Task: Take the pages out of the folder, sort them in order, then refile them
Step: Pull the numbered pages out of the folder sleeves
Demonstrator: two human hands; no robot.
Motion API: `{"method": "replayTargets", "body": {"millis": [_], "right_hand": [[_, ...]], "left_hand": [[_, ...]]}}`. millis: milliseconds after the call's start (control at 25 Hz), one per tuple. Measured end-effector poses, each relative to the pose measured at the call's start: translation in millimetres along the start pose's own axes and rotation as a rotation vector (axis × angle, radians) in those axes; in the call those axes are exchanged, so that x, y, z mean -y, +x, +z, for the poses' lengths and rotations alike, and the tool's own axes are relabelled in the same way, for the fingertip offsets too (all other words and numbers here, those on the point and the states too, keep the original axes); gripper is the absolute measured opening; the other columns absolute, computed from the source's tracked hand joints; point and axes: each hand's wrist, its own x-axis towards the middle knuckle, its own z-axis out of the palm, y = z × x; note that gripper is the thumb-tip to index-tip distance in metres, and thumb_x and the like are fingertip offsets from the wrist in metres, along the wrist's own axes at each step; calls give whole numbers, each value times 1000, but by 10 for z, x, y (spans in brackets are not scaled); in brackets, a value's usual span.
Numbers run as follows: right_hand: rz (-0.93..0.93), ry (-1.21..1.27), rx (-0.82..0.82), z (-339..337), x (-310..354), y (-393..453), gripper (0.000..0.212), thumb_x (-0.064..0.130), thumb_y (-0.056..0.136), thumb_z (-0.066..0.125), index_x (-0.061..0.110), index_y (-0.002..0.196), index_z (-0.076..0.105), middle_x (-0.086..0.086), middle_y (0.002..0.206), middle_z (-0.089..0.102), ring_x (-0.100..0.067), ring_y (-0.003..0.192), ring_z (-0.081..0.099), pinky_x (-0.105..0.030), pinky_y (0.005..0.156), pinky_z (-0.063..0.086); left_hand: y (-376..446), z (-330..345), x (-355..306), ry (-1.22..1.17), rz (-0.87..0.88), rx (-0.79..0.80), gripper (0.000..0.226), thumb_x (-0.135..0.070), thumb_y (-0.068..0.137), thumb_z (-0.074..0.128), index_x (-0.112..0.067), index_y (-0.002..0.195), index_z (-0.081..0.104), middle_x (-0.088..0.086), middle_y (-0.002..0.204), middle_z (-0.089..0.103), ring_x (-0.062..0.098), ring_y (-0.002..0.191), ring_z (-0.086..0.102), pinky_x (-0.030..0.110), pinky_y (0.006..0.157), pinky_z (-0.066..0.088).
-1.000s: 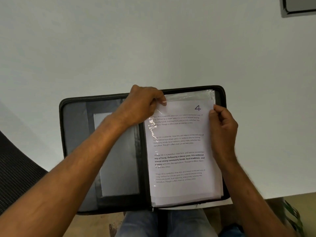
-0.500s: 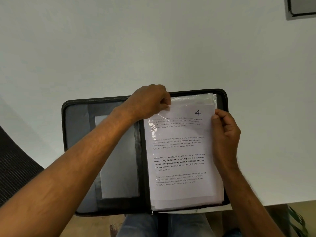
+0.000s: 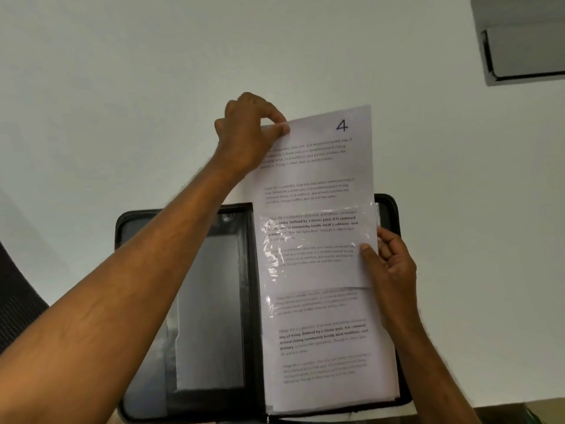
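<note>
a: ok, grip first. left hand (image 3: 247,130) pinches the top left corner of page 4 (image 3: 318,166), thumb and fingers clamped on the paper. right hand (image 3: 389,264) has its thumb on the right edge of the clear sleeve (image 3: 315,249), fingers curled behind it, so it grasps the sleeve.

b: where's the page relative to the folder (image 3: 189,301)?

a: about half out. upper half sticks up past the folder's top edge, over the white table (image 3: 122,87). lower half sits inside the sleeve, on the folder's right-hand half. its bottom edge shows through the plastic roughly mid-height of the folder.

b: other pages?

a: more sheets (image 3: 330,347) are stacked in the folder's right half, under the sleeve. text shows through, numbers don't. can't count them.

b: folder's left half?

a: dark pocket panel, no loose pages on it that i can see.

b: progress?

a: early, i'd say. extraction of one page is half done. no pulled pages lie beside the folder on the table, so it looks like the first one out. rest of the removal, the sorting and the refiling are all left.

b: risk?

a: sleeve dragging along with the page. the right hand pinning it looks like the fix.
</note>
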Motion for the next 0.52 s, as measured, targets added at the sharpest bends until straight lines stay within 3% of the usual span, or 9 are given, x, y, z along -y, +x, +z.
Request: {"method": "replayTargets", "body": {"millis": [80,160,240,320,360,440,520], "right_hand": [[14,-29,4,-4,-9,21,31,14,100,64,27,128,58,14,114,74,-4,99,74,-16,75,58],[26,-63,16,-15,-24,39,28,13,101,62,22,127,61,9,114,74,-3,96,74,-15,72,57],[37,-90,23,-24,-37,57,25,13,103,61,17,128,62,3,115,75,-4,93,74,-16,70,57],[47,-101,15,-22,-41,66,26,14,103,60,15,129,62,0,116,75,-3,91,74,-16,70,57],[53,-103,10,-18,-42,65,25,14,103,60,15,128,62,0,116,75,-2,90,73,-15,69,56],[61,-112,7,-10,-38,65,25,13,103,60,15,128,62,0,115,74,1,88,72,-14,68,56],[58,-117,5,-4,-34,63,25,13,103,59,15,128,62,-1,115,74,4,87,72,-12,68,55]], "left_hand": [[86,-56,-12,-182,-65,-61,15,-46,86,79,-41,78,67,-18,118,58,10,119,54,41,105,32],[85,-114,30,-377,-81,-113,11,-50,80,81,-43,83,74,-15,117,66,9,110,63,47,105,47],[0,-125,100,-539,-117,-128,31,-43,82,84,-38,110,74,-10,125,67,10,112,65,34,99,55],[-169,-95,208,-638,-235,-118,62,-35,85,85,-31,139,54,-4,130,62,8,112,64,18,86,54],[-274,-70,277,-680,-311,-100,70,-32,87,84,-28,146,46,-1,128,62,8,106,66,18,82,54],[-497,2,447,-693,-386,-34,65,-26,91,80,-18,147,48,5,118,70,13,92,72,22,79,58],[-692,81,575,-549,-330,86,36,-23,95,76,-12,128,67,8,106,76,20,89,75,28,81,61]]}}
